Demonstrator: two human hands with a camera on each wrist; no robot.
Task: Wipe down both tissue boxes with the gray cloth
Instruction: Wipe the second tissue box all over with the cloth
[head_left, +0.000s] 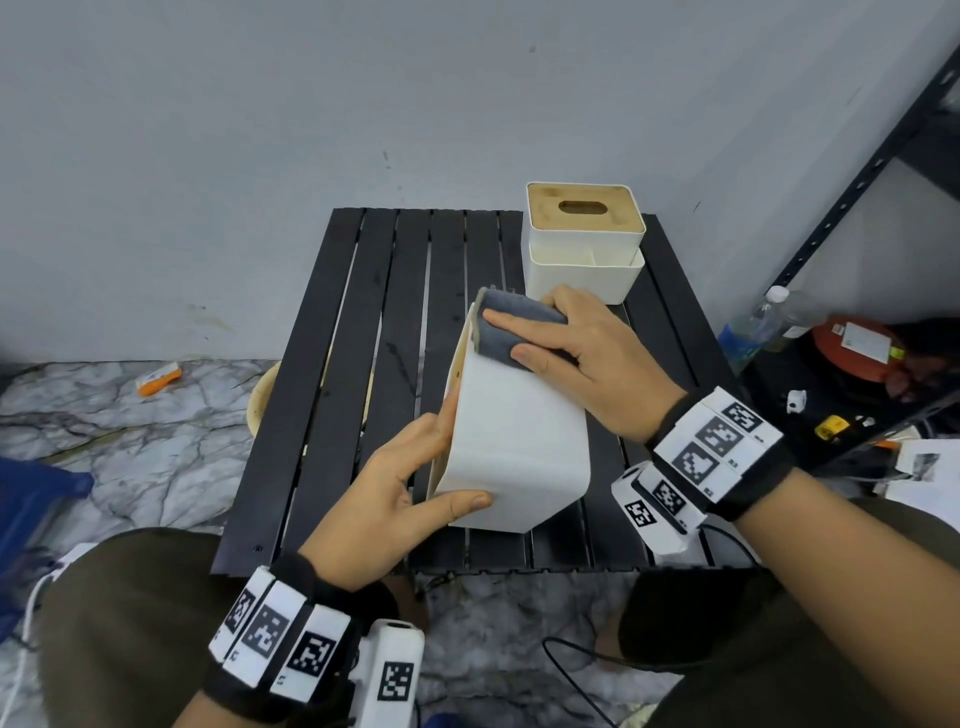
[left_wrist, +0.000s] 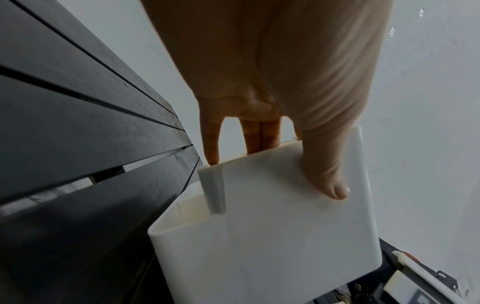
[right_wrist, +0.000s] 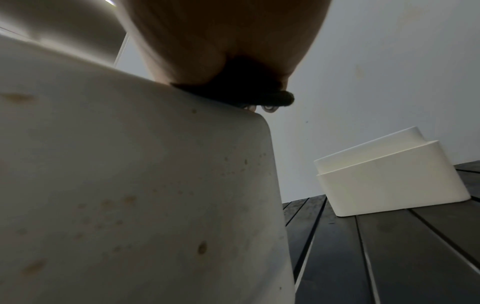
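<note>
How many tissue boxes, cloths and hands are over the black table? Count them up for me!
Tissue boxes: 2, the held tissue box and the tissue box at the back
Gray cloth: 1
Hands: 2, left hand and right hand
Total: 5

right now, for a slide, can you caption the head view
Left hand steadies a tipped white tissue box on the black slatted table while the right hand presses the gray cloth against it.

A black slatted table (head_left: 363, 364) stands against a pale gray wall (head_left: 260, 104) (marble-patterned floor (head_left: 130, 415) below).
</note>
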